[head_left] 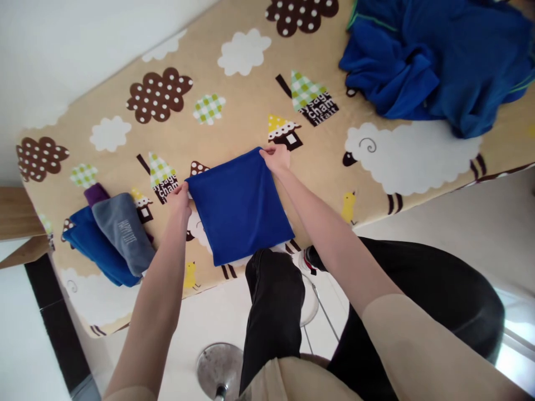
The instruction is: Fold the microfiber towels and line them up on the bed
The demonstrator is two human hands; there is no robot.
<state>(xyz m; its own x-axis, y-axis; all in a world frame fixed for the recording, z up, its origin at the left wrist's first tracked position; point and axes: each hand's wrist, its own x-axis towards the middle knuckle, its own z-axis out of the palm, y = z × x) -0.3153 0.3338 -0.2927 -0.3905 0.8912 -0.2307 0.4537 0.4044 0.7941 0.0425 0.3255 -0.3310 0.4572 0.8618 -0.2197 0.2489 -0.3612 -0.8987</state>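
A blue cloth [242,209], nearly square, lies spread in front of me on the patterned bed sheet [234,125]. My left hand [179,197] pinches its far left corner. The far right corner is held between the fingers of my right hand [276,159]. A few soft creases run across the cloth, and its near edge reaches close to my knee.
Folded fabrics lie at the left: a grey piece [123,228] with lettering, over a blue one [90,239] and a purple one [97,194]. Crumpled blue clothing [438,61] with green seams is heaped at the far right. A round metal base [219,367] stands on the floor.
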